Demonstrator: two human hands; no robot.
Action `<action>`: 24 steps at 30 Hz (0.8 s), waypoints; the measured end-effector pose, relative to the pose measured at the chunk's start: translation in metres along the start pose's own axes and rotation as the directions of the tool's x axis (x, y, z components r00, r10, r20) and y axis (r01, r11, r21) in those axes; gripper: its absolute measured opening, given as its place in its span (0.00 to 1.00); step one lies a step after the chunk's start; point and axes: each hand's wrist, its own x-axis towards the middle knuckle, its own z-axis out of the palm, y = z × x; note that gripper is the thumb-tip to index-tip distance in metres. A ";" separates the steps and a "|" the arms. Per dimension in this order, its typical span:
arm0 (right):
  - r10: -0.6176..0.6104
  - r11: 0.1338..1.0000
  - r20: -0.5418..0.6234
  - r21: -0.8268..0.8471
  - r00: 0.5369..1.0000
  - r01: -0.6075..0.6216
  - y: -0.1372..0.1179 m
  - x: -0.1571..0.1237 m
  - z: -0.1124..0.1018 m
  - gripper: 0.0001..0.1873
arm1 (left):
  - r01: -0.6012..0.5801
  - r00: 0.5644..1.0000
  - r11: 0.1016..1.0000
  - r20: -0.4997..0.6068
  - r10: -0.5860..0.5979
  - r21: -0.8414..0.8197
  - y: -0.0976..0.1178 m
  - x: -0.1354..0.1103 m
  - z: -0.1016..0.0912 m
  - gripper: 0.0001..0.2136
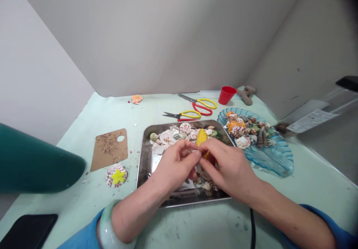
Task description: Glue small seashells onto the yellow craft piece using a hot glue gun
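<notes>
My left hand (179, 161) and my right hand (225, 163) meet over a metal tray (144, 155), thumbs and forefingers pinched together. Whatever lies between the fingertips is too small or too hidden to name. Just behind the fingers shows a yellow piece (201, 136), partly covered by my right hand. Around it the tray holds several seashells, among them pale flat shells (165, 136), a speckled scallop shell (185, 127) and spiral shells (207, 185) at the near side.
Behind the tray lie two pairs of scissors (205, 102) (190, 114) and a red cup (227, 95). A blue shell-shaped dish (279, 161) with shells stands right. At left are brown cardboard (107, 148), a shell with a yellow flower (117, 176) and a green cylinder (39, 161).
</notes>
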 end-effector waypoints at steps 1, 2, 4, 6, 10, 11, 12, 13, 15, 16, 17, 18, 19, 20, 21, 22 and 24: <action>0.001 1.000 0.003 -0.001 1.000 -0.001 0.000 0.000 0.000 0.04 | 0.002 1.000 1.000 0.000 -0.002 -0.005 0.000 0.000 0.000 0.09; 0.003 1.000 0.004 -0.003 1.000 -0.003 0.000 0.000 0.000 0.04 | 0.002 1.000 1.000 0.001 -0.002 -0.010 0.000 0.001 0.000 0.09; 0.004 1.000 0.001 -0.006 1.000 -0.004 0.000 0.000 0.000 0.04 | 0.006 1.000 1.000 -0.005 -0.006 -0.004 0.000 0.000 0.000 0.08; 0.001 1.000 -0.002 0.000 1.000 -0.001 0.000 -0.001 0.000 0.03 | 0.010 1.000 1.000 -0.012 -0.010 0.020 0.001 0.000 0.000 0.08; -0.001 1.000 0.001 0.012 1.000 0.001 0.001 -0.001 0.000 0.06 | 0.006 1.000 0.998 -0.011 -0.005 0.062 0.001 0.000 0.001 0.07; 0.000 1.000 0.002 0.013 1.000 0.000 0.001 -0.001 0.000 0.06 | 0.006 1.000 0.998 -0.010 -0.006 0.059 0.001 0.000 0.001 0.07; -0.001 1.000 0.002 0.013 1.000 0.001 0.001 -0.001 0.000 0.05 | 0.010 1.000 0.998 -0.012 -0.009 0.056 0.001 0.000 0.001 0.07; -0.004 1.000 0.001 0.015 1.000 0.004 0.001 0.000 0.000 0.05 | 0.015 1.000 0.998 -0.014 -0.014 0.053 0.001 0.000 0.000 0.08; -0.014 1.000 0.000 0.018 1.000 0.014 0.001 0.001 0.001 0.05 | 0.014 1.000 0.999 -0.017 -0.014 0.040 0.000 0.001 0.000 0.08; -0.018 1.000 0.002 0.018 1.000 0.018 0.001 0.001 0.001 0.04 | 0.010 1.000 0.999 -0.013 -0.009 0.031 0.000 0.001 0.000 0.08; -0.018 1.000 0.005 0.017 1.000 0.018 0.000 0.001 0.001 0.04 | 0.004 1.000 1.000 -0.010 -0.004 0.019 -0.001 0.001 0.000 0.08; -0.015 1.000 0.009 0.017 1.000 0.015 0.000 0.001 0.001 0.04 | 0.001 1.000 1.000 -0.007 -0.001 0.006 -0.001 0.001 -0.001 0.09; -0.009 1.000 0.014 0.016 1.000 0.008 0.000 0.001 0.000 0.04 | 0.000 1.000 1.000 -0.004 0.000 -0.005 -0.001 0.001 -0.001 0.09; -0.001 1.000 0.018 0.017 1.000 0.001 0.000 0.000 0.000 0.04 | 0.001 1.000 1.000 -0.004 -0.001 -0.013 -0.001 0.000 -0.001 0.09; 0.006 1.000 0.021 0.018 1.000 -0.007 0.000 0.000 0.000 0.04 | 0.002 1.000 1.000 -0.006 -0.002 -0.018 -0.001 0.000 -0.001 0.09; 0.012 1.000 0.024 0.018 1.000 -0.012 0.001 0.000 0.000 0.05 | 0.000 1.000 1.000 -0.008 0.000 -0.022 -0.001 0.000 -0.001 0.10; 0.018 1.000 0.024 0.015 1.000 -0.018 0.001 -0.001 0.000 0.05 | -0.007 1.000 1.000 -0.009 0.006 -0.023 -0.001 0.000 -0.001 0.09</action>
